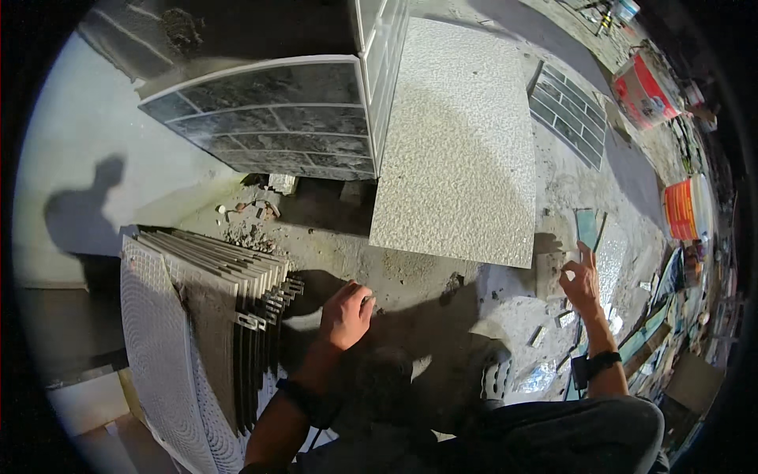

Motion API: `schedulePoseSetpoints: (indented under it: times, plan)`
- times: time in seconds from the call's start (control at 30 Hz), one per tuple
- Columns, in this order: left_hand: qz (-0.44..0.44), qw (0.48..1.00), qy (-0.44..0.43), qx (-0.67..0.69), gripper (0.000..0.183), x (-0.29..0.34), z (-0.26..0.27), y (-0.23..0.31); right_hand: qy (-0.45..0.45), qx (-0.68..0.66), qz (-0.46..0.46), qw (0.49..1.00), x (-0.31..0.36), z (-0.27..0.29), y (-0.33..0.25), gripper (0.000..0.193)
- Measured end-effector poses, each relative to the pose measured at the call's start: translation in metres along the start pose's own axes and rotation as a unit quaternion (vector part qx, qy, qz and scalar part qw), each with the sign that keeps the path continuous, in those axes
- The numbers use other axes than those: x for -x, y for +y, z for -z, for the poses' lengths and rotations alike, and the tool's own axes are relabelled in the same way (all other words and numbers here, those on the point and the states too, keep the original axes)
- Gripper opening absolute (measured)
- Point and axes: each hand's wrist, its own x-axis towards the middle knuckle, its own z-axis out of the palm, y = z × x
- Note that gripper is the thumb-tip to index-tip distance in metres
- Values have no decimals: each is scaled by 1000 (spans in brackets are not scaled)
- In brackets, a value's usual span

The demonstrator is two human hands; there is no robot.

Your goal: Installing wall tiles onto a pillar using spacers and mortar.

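My left hand [346, 317] hovers over the floor just right of a leaning stack of tiles [213, 316], its fingers curled toward the thumb. Whatever may lie between those fingers is too small to name. Farther right, my right hand [583, 284] is raised with thumb and forefinger pinched into a ring and another finger pointing up. I cannot make out anything in that pinch. Ahead, between both hands, a large pale textured panel [458, 150] lies on the floor. Left of it stands a counter base faced with dark brick-pattern tiles [276, 118].
Rubble [253, 229] lies beneath the tiled base. A dark brick-pattern tile [568, 110] rests right of the panel. Red-and-white buckets [643, 91] and an orange bucket [685, 209] line the right side. Tile offcuts [643, 328] are scattered near my right arm.
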Motion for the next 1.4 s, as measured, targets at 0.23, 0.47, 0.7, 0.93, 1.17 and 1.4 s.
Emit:
schedulePoseSetpoints:
  times: [0.23, 0.47, 0.7, 0.93, 1.17, 1.4]
  plan:
    - [18, 999, 47, 6, 12, -1, 7, -1, 87, -70, -8, 994, 2, 18, -6, 12]
    - [-22, 986, 162, 33, 10, -28, 16, 9, -1, -51, 41, 998, -32, 115, -24, 7]
    - [51, 985, 127, 103, 7, -19, 23, 22, -40, -130, -22, 990, -17, 25, -5, 18]
    - [6, 988, 97, 123, 8, -20, 16, 8, -16, -204, -42, 978, -14, 30, 3, 21]
    - [-42, 987, 83, 134, 7, -24, 25, 18, -94, -113, 27, 989, -59, 126, 27, 18]
    - [-69, 986, 130, 75, 13, -13, 32, 15, -157, 63, 134, 976, -138, 351, -173, 11]
